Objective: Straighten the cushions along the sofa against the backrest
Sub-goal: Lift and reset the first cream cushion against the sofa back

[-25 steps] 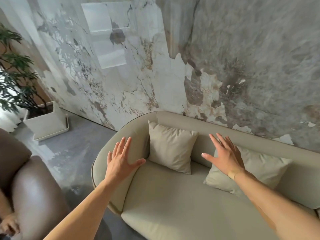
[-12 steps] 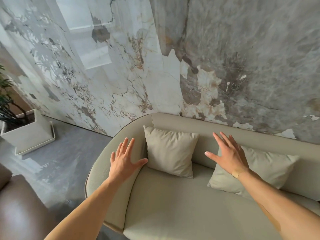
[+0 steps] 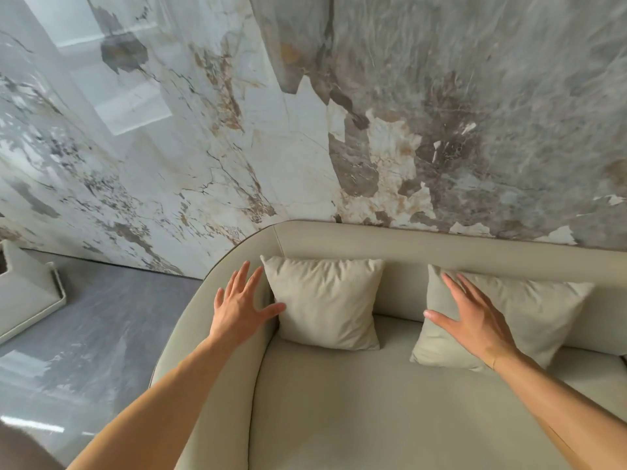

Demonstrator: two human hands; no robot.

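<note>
A beige sofa (image 3: 356,401) stands against a marbled wall, its backrest (image 3: 424,245) running along the top. One beige cushion (image 3: 325,303) leans upright in the left corner. A second beige cushion (image 3: 543,310) lies tilted against the backrest further right. My left hand (image 3: 241,307) is spread open over the curved armrest, thumb at the left cushion's edge. In front of the right cushion, my right hand (image 3: 475,320) hovers with straight fingers and hides part of it. Neither hand holds anything.
The curved sofa armrest (image 3: 203,320) borders a grey glossy floor (image 3: 101,320) on the left. A white planter box (image 3: 23,296) sits at the far left edge. The marbled wall (image 3: 305,130) rises directly behind the sofa.
The view has moved closer and rightward, so the plant and brown chair have slid out of frame. Both hands have advanced toward the cushions, staying spread open.
</note>
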